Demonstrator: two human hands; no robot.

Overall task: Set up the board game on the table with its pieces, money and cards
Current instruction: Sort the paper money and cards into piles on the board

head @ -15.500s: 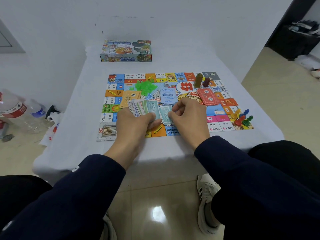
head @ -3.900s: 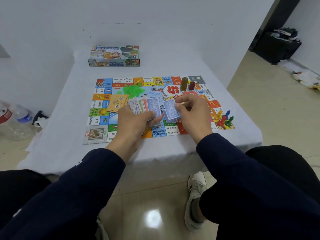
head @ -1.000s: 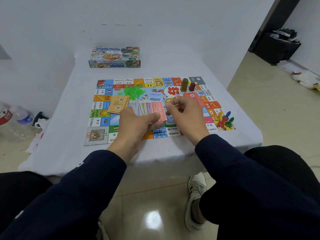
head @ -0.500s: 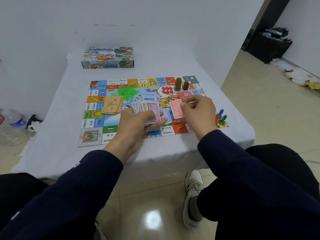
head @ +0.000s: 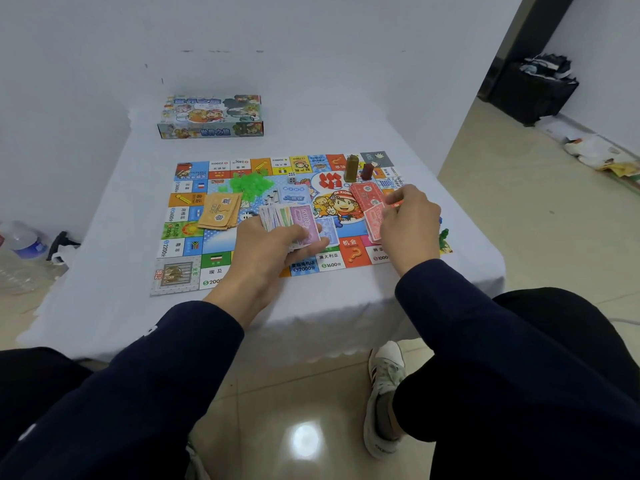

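Left hand (head: 273, 247) grips fanned money (head: 289, 220) over the board (head: 194, 202) on the table (head: 114, 216) | right hand (head: 408, 223) fingers pinch a red note (head: 374, 218) | risk: loosened grip spills fan, scattering pieces.

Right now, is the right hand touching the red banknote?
Touching. The head view shows the right hand pinching the red banknote at its edge, above the game board.
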